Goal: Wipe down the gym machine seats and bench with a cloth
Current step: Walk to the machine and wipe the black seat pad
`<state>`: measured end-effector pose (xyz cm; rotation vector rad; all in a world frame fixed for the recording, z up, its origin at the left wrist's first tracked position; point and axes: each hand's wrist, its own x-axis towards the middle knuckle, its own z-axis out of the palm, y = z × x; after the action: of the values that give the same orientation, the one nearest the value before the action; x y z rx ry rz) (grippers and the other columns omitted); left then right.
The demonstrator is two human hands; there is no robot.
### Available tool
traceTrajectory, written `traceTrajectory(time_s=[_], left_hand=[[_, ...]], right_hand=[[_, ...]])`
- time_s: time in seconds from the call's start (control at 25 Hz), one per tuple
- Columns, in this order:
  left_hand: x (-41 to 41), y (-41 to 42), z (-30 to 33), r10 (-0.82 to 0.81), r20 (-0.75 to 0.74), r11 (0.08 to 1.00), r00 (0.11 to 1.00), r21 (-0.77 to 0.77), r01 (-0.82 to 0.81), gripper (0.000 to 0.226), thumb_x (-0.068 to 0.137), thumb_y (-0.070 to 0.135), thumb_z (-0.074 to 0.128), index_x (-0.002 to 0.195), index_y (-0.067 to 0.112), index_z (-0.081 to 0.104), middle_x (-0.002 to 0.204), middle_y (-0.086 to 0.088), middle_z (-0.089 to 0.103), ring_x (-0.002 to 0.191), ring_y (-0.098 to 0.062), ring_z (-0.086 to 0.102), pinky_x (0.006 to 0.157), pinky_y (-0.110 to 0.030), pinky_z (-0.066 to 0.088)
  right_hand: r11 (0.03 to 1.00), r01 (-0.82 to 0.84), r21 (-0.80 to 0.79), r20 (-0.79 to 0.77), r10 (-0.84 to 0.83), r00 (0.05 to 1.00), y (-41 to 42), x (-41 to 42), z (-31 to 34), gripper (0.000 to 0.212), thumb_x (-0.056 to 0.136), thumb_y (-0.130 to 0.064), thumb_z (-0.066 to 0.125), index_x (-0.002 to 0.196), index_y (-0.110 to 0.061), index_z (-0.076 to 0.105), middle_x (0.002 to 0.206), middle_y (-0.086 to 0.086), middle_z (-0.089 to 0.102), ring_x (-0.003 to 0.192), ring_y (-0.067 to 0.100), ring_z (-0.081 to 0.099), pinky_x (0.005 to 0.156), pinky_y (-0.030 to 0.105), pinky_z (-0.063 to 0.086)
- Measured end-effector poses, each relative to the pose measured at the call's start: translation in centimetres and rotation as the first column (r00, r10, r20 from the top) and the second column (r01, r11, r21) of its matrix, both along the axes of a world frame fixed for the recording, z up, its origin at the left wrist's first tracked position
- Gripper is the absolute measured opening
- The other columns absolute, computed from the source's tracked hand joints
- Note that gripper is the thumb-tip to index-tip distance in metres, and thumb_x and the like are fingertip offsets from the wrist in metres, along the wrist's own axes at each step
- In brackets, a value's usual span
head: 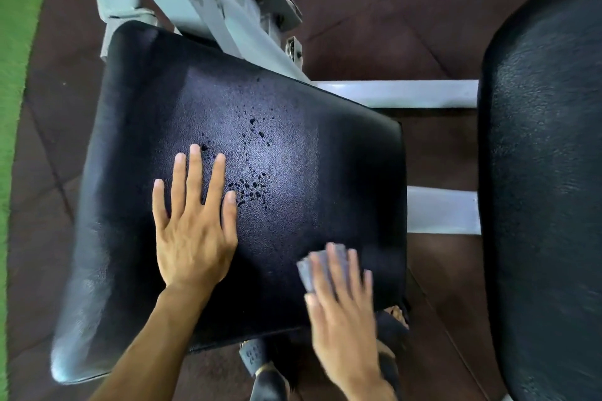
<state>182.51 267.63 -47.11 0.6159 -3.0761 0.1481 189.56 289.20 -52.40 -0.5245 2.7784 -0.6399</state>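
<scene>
- Our right hand (342, 299), lower centre-right of the frame, lies flat with fingers straight and slightly spread, pressing a small grey cloth (308, 272) onto the seat pad (293, 146); the hand is motion-blurred and only the cloth's upper-left edge shows past the fingertips.
- Our left hand (192, 231), left of centre, rests palm-down on the same pad, fingers straight and fanned apart, holding nothing; we judge it is bracing.
- The wet droplets (252, 185) sit in the pad's middle, up and to the left of the cloth, just beside the left thumb tip. The left hand is nearer to them, but the cloth hand is the one that has to reach them.
- The pad's long axis runs from the frame's lower left to its right-hand edge; we judge a stroke up-left from the near right corner would cross the wet patch.
- Count: one cloth, two hands, two black pads: the seat under us and a second pad (547, 172) along the right edge, well apart across the pale frame bars (394, 93).
- Brown floor tiles (374, 10) surround the machine; green turf (19, 10) at the left edge.
</scene>
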Motion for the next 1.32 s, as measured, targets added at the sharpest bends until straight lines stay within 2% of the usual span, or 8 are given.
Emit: traceTrajectory(time_s=[0.24, 0.36, 0.56, 0.68, 0.88, 1.0, 1.16, 1.32], left_hand=[[0.0, -0.1, -0.3, -0.017, -0.014, 1.0, 1.0, -0.003, 0.017, 0.055, 0.103, 0.041, 0.021, 0.156, 0.027, 0.021, 0.167, -0.003, 0.011, 0.154, -0.019, 0.009, 0.124, -0.047, 0.009], [0.0, -0.1, -0.4, -0.02, -0.034, 1.0, 0.999, 0.022, 0.021, 0.056, 0.103, 0.04, 0.015, 0.157, 0.025, 0.02, 0.167, -0.001, 0.012, 0.154, -0.016, 0.007, 0.125, -0.045, 0.008], [0.2, -0.5, -0.4, 0.004, -0.123, 0.998, 0.992, 0.065, 0.004, 0.058, 0.105, 0.037, 0.01, 0.156, 0.011, 0.02, 0.165, -0.002, 0.02, 0.152, -0.011, 0.015, 0.125, -0.042, 0.014], [0.2, -0.4, -0.5, 0.01, -0.14, 0.997, 0.99, 0.074, 0.0, 0.059, 0.105, 0.037, 0.01, 0.155, 0.01, 0.024, 0.164, -0.003, 0.022, 0.152, -0.012, 0.017, 0.125, -0.041, 0.014], [0.2, -0.5, -0.6, -0.006, -0.158, 0.997, 0.987, 0.079, 0.019, 0.06, 0.105, 0.038, 0.008, 0.155, 0.01, 0.026, 0.164, -0.003, 0.024, 0.152, -0.012, 0.018, 0.125, -0.041, 0.015], [0.2, -0.7, -0.6, 0.011, -0.22, 0.985, 0.975, 0.173, 0.028, 0.06, 0.105, 0.037, 0.007, 0.155, 0.01, 0.025, 0.163, -0.002, 0.027, 0.152, -0.01, 0.019, 0.125, -0.04, 0.014], [0.4, -0.9, -0.5, 0.039, -0.302, 0.947, 0.953, 0.315, 0.061, 0.058, 0.105, 0.033, 0.011, 0.154, 0.006, 0.025, 0.161, -0.002, 0.031, 0.151, -0.009, 0.02, 0.125, -0.037, 0.012], [0.5, -1.0, -0.5, 0.043, -0.322, 0.939, 0.946, 0.337, 0.072, 0.056, 0.105, 0.03, 0.014, 0.153, 0.005, 0.028, 0.16, -0.002, 0.032, 0.151, -0.01, 0.022, 0.125, -0.039, 0.013]], right_hand=[[0.87, 0.493, -0.033, 0.028, -0.492, 0.87, -4.3, -21.0, -1.9, 0.055, 0.101, -0.04, 0.02, 0.154, -0.025, 0.024, 0.164, 0.008, 0.018, 0.151, 0.037, 0.014, 0.117, 0.059, 0.022], [0.966, 0.242, -0.091, -0.045, -0.247, 0.968, -10.9, -22.8, 0.1, 0.054, 0.103, -0.038, 0.021, 0.155, -0.027, 0.019, 0.165, 0.006, 0.014, 0.152, 0.033, 0.009, 0.121, 0.054, 0.017], [0.941, -0.328, -0.084, -0.122, 0.317, 0.94, -4.8, -5.5, 1.3, 0.053, 0.105, -0.039, 0.026, 0.156, -0.031, 0.014, 0.166, -0.005, 0.008, 0.154, 0.024, 0.001, 0.12, 0.051, 0.021], [0.962, -0.271, -0.013, -0.074, 0.27, 0.96, 1.1, -5.3, -0.8, 0.053, 0.103, -0.043, 0.022, 0.155, -0.035, 0.014, 0.166, -0.006, 0.01, 0.154, 0.026, 0.006, 0.114, 0.058, 0.027], [0.978, 0.204, -0.048, -0.05, -0.206, 0.977, -7.2, -21.4, -0.3, 0.053, 0.103, -0.04, 0.016, 0.155, -0.03, 0.015, 0.166, 0.005, 0.012, 0.152, 0.034, 0.008, 0.12, 0.058, 0.018], [0.992, 0.072, -0.099, -0.091, -0.081, 0.993, -13.0, -23.1, 1.3, 0.053, 0.104, -0.037, 0.022, 0.156, -0.027, 0.017, 0.166, 0.004, 0.013, 0.153, 0.033, 0.006, 0.121, 0.053, 0.018], [0.937, -0.342, -0.072, -0.177, 0.325, 0.929, -9.2, -10.3, 1.8, 0.053, 0.105, -0.037, 0.026, 0.156, -0.027, 0.014, 0.166, 0.0, 0.008, 0.154, 0.027, 0.001, 0.122, 0.048, 0.017], [0.935, -0.356, -0.014, -0.113, 0.352, 0.929, -0.5, -6.3, -0.6, 0.054, 0.103, -0.043, 0.025, 0.155, -0.032, 0.018, 0.165, -0.004, 0.014, 0.153, 0.026, 0.009, 0.117, 0.054, 0.027]])
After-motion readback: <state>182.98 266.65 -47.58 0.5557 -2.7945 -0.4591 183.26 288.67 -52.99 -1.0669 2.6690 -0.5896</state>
